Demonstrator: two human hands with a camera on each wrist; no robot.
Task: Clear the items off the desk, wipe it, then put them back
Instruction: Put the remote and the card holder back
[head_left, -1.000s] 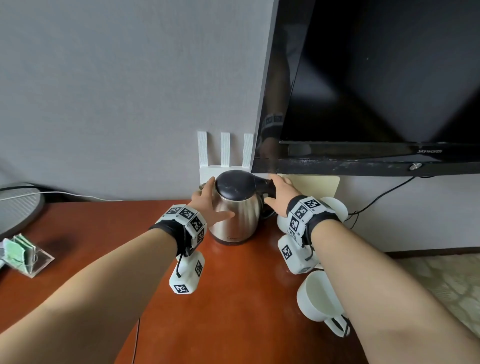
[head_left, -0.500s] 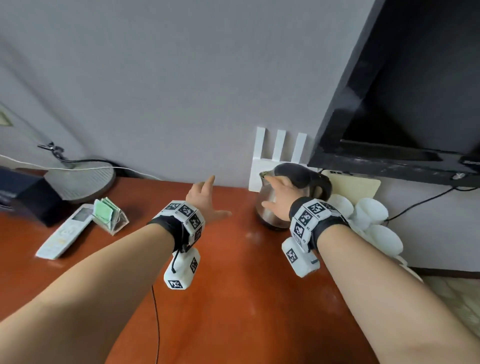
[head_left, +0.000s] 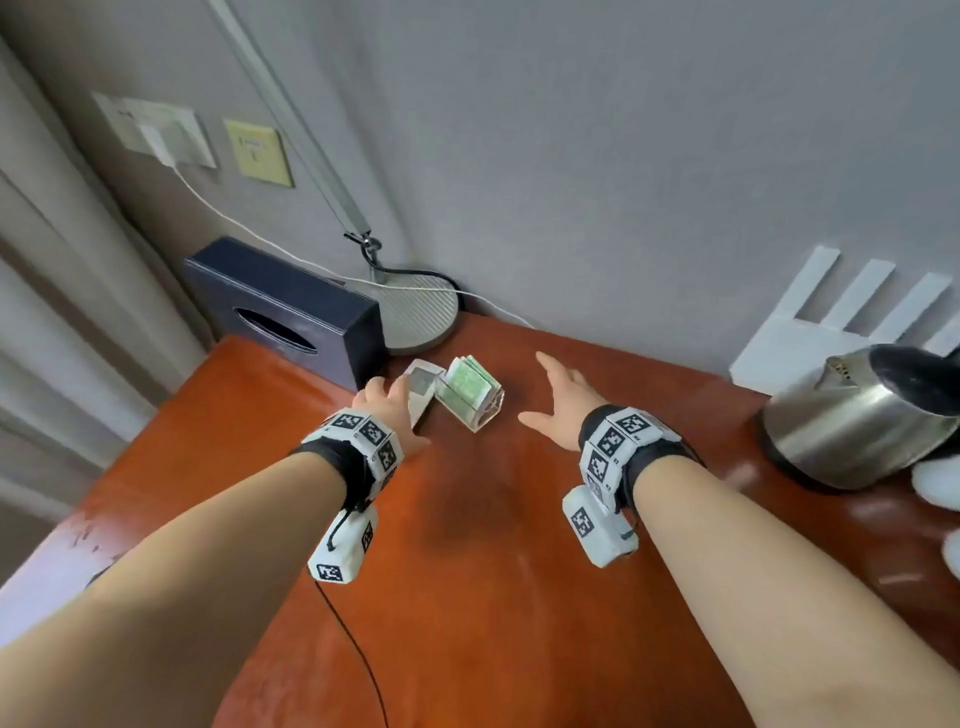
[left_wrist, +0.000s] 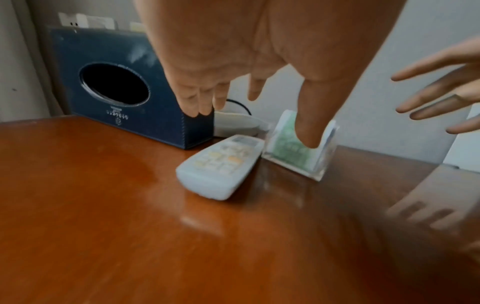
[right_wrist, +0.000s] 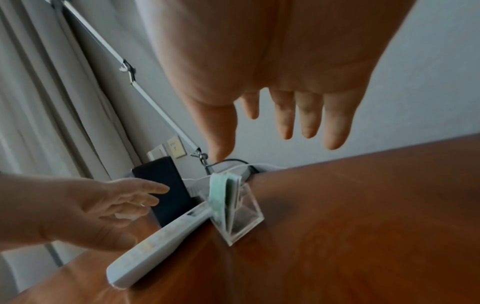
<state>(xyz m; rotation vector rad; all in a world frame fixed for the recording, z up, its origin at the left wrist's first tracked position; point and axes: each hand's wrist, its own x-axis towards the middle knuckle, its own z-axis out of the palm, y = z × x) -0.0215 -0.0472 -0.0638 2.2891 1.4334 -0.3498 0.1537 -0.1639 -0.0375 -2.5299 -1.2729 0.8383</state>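
A white remote control (head_left: 420, 399) lies on the red-brown desk (head_left: 493, 597) beside a clear holder of green packets (head_left: 470, 395). My left hand (head_left: 397, 413) hovers open just above the remote's near end, fingers straight, holding nothing. In the left wrist view the remote (left_wrist: 221, 166) lies below the fingers and the holder (left_wrist: 298, 152) stands behind the thumb. My right hand (head_left: 556, 397) is open with spread fingers, a short way right of the holder and apart from it. The holder (right_wrist: 235, 211) and remote (right_wrist: 155, 242) also show in the right wrist view.
A dark blue tissue box (head_left: 291, 312) and a round lamp base (head_left: 421, 312) with cables stand behind the remote. At the right stand a steel kettle (head_left: 857, 415), a white router (head_left: 831, 327) against the wall and white cups (head_left: 937, 480). A curtain hangs at the left.
Both hands have let go of the kettle and moved left across the desk to the remote and the holder. The head view has swung left with them.
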